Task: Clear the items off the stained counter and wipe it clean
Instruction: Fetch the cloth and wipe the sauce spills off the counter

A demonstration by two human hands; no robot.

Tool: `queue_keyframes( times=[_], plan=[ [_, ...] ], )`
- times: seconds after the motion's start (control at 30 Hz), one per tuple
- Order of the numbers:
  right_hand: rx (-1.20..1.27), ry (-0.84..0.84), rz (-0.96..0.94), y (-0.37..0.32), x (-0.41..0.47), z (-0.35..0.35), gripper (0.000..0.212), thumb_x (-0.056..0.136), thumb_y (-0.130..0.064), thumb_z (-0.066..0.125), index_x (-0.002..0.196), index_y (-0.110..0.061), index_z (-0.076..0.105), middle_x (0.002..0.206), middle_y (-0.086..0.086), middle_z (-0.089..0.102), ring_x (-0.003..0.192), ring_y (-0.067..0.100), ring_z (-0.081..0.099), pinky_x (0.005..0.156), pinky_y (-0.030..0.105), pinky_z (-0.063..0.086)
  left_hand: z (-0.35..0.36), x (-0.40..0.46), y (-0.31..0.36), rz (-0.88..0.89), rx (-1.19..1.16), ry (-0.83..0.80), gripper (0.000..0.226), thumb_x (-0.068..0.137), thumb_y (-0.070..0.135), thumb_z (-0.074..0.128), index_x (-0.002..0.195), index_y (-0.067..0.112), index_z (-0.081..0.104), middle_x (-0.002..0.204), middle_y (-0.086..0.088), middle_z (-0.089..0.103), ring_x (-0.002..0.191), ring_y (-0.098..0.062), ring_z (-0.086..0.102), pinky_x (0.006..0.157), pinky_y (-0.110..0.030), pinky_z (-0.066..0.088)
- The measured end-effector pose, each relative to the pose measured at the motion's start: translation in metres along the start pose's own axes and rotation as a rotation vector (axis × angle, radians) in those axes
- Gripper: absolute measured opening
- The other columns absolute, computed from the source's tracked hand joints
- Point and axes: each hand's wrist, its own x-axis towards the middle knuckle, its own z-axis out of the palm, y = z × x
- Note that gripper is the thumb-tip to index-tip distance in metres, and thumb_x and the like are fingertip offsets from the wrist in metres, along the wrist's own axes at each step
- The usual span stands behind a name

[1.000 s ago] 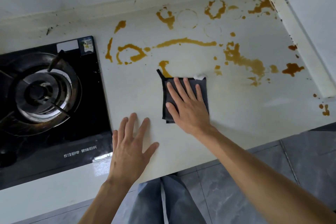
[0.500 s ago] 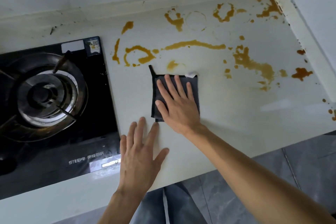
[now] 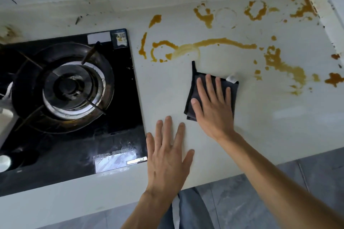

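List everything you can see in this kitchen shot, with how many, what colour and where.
folded dark grey cloth: one, dark grey with a white tag, mid-counter under the right hand
orange-brown sauce stains: many streaks, rings and spots, orange-brown, across the counter's back and right
pale smeared patch: one, faint yellow, just behind the cloth
white stone counter: one, white, filling the view
black glass gas hob: one, black with a steel burner, left
grey tiled floor: grey, lower right
left hand: one, flat on the counter beside the hob
right hand: one, fingers straight, pressing the cloth
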Motion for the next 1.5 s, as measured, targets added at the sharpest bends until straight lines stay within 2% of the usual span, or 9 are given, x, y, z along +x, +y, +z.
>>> queue_keyframes(
  times=[0.17,0.33,0.5,0.63,0.77,0.97,1.2,1.33,1.5],
  plan=[
    [-0.001,-0.010,-0.248,-0.053,0.012,0.005,0.064,0.107,-0.052,0.027,0.165,-0.027,0.020,0.174,0.002,0.013,0.161,0.028,0.007,0.127,0.056,0.011,0.004,-0.010,0.000,-0.004,-0.046,0.023,0.072,0.095,0.045,0.064,0.160,0.024,0.039,0.170,-0.015,0.025,0.160,-0.037,0.018,0.123,-0.061,0.031],
    [0.006,-0.028,-0.442,-0.066,0.075,0.001,0.063,0.106,-0.055,0.027,0.165,-0.033,0.019,0.173,-0.004,0.013,0.161,0.022,0.008,0.128,0.052,0.010,0.011,-0.012,0.001,-0.027,-0.058,0.066,0.071,0.094,0.048,0.059,0.158,0.024,0.042,0.172,-0.015,0.022,0.161,-0.035,0.018,0.125,-0.057,0.027],
    [-0.013,-0.025,-0.283,-0.007,0.124,-0.013,0.063,0.107,-0.055,0.025,0.166,-0.031,0.015,0.174,-0.002,0.010,0.161,0.023,0.007,0.128,0.054,0.010,0.020,-0.013,0.003,-0.045,-0.101,0.133,0.073,0.088,0.048,0.064,0.156,0.027,0.045,0.173,-0.009,0.021,0.162,-0.031,0.017,0.126,-0.056,0.025],
    [-0.027,-0.027,-0.228,0.020,0.094,-0.015,0.065,0.107,-0.052,0.019,0.166,-0.025,0.014,0.174,0.003,0.009,0.161,0.026,0.006,0.127,0.057,0.011,0.023,-0.010,0.006,-0.078,-0.128,0.189,0.067,0.086,0.043,0.069,0.150,0.027,0.053,0.172,-0.007,0.025,0.160,-0.030,0.024,0.122,-0.057,0.031],
    [-0.011,-0.037,-0.317,-0.011,0.074,-0.007,0.065,0.107,-0.051,0.021,0.166,-0.024,0.017,0.174,0.004,0.012,0.161,0.028,0.006,0.127,0.058,0.010,0.026,-0.005,0.012,-0.113,-0.144,0.244,0.055,0.089,0.038,0.068,0.142,0.027,0.056,0.168,-0.007,0.032,0.157,-0.032,0.030,0.120,-0.058,0.034],
    [0.020,-0.046,-0.540,-0.092,0.117,-0.003,0.063,0.107,-0.053,0.021,0.165,-0.030,0.016,0.174,-0.002,0.010,0.161,0.025,0.006,0.127,0.056,0.010,0.029,-0.005,0.013,-0.123,-0.146,0.253,0.055,0.089,0.039,0.067,0.142,0.028,0.057,0.168,-0.006,0.032,0.157,-0.030,0.030,0.120,-0.056,0.030],
    [0.057,-0.031,-0.382,-0.084,0.203,-0.010,0.064,0.107,-0.054,0.020,0.166,-0.030,0.013,0.174,-0.003,0.007,0.161,0.022,0.003,0.128,0.055,0.005,0.035,-0.004,0.008,-0.105,-0.154,0.282,0.058,0.084,0.047,0.068,0.140,0.031,0.059,0.167,-0.005,0.036,0.155,-0.028,0.036,0.120,-0.051,0.030],
    [0.034,0.008,-0.303,-0.052,0.173,-0.009,0.064,0.109,-0.051,0.019,0.166,-0.026,0.011,0.174,0.002,0.008,0.161,0.025,0.004,0.128,0.057,0.005,0.033,-0.001,0.010,-0.115,-0.152,0.281,0.060,0.077,0.045,0.072,0.135,0.030,0.064,0.163,-0.007,0.043,0.151,-0.028,0.041,0.116,-0.053,0.033],
    [0.072,0.001,-0.345,-0.073,0.157,-0.009,0.063,0.108,-0.047,0.029,0.165,-0.021,0.021,0.173,0.005,0.015,0.160,0.029,0.007,0.128,0.058,0.006,0.028,-0.002,0.009,-0.110,-0.148,0.268,0.060,0.077,0.045,0.073,0.134,0.029,0.066,0.162,-0.008,0.045,0.150,-0.028,0.042,0.115,-0.053,0.034]
  ],
)
